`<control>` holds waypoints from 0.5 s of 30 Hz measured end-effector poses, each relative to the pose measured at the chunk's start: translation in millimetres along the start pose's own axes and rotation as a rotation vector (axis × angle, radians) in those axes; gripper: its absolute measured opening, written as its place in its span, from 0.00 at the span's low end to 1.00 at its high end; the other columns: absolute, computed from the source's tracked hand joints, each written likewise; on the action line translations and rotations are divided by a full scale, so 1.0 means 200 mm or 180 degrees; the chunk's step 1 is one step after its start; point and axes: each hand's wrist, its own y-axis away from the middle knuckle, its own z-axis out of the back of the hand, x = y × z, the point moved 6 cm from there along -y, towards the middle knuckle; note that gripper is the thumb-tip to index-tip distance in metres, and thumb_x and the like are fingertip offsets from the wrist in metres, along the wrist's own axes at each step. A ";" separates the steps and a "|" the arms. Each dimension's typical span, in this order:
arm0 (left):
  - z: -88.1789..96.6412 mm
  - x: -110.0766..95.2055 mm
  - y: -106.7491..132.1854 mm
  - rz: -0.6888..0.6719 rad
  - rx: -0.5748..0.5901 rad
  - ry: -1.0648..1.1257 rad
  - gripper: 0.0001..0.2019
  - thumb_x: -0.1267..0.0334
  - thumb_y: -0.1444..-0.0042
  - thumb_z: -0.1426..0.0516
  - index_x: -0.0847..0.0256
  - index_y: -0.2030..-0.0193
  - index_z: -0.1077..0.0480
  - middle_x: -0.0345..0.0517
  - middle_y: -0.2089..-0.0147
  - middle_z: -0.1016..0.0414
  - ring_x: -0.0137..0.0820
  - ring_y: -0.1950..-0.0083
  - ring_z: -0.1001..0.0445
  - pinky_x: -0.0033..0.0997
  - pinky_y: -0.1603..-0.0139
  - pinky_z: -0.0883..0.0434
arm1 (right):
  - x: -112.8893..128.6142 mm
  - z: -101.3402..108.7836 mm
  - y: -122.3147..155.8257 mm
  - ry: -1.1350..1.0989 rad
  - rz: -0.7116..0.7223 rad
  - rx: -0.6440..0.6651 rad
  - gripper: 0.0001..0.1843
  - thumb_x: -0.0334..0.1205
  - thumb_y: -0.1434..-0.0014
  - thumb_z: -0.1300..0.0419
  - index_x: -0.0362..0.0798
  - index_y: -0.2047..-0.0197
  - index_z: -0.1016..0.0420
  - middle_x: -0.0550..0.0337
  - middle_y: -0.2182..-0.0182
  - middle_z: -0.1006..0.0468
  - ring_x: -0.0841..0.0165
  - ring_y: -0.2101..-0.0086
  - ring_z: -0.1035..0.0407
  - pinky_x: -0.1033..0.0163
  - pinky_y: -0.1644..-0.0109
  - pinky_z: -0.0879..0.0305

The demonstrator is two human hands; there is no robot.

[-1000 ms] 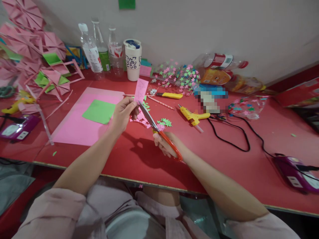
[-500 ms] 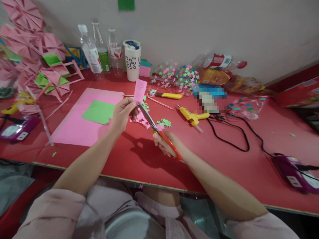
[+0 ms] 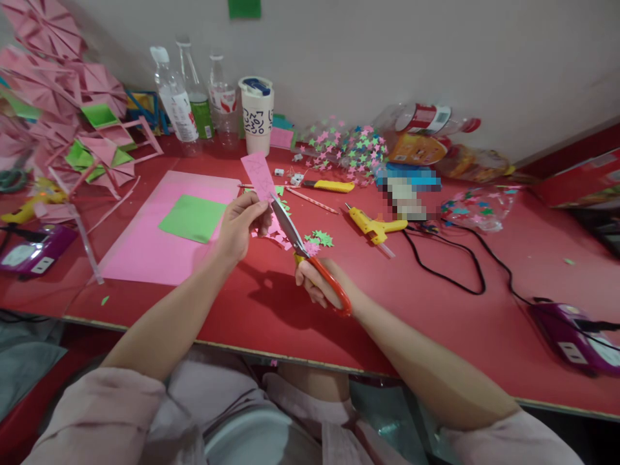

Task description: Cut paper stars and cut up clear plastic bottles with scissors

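Note:
My left hand pinches a small pink paper slip that stands up above the red table, leaning left. My right hand grips the orange handles of a pair of scissors. The blades point up and left and meet the lower edge of the slip, right by my left fingers. Under the blades lie pink and green cut-out stars and paper scraps.
A pink sheet with a green square lies left. A yellow glue gun, a yellow knife, bottles, a white cup and a bag of stars stand behind. Black cables run right to a purple box.
The pink slip has tilted from nearly upright to leaning left. The scissors have swung slightly more upright, and my right hand has shifted a little.

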 end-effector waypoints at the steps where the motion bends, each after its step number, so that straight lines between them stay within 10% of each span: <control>1: -0.01 0.00 0.00 -0.0006 0.0013 0.0024 0.08 0.64 0.49 0.44 0.59 0.76 0.38 0.34 0.81 0.33 0.18 0.83 0.37 0.19 0.85 0.42 | 0.00 -0.01 0.00 -0.0043 0.0022 0.0015 0.25 0.62 0.42 0.48 0.48 0.76 0.38 0.74 0.92 0.44 0.78 0.90 0.47 0.69 0.83 0.42; 15: -0.04 0.04 0.03 -0.0040 -0.0143 0.0042 0.12 0.62 0.48 0.42 0.60 0.79 0.38 0.33 0.82 0.34 0.16 0.84 0.39 0.19 0.84 0.43 | -0.03 -0.03 0.01 -0.0056 -0.0054 -0.0093 0.28 0.65 0.42 0.51 0.48 0.74 0.36 0.73 0.91 0.43 0.78 0.90 0.46 0.68 0.82 0.41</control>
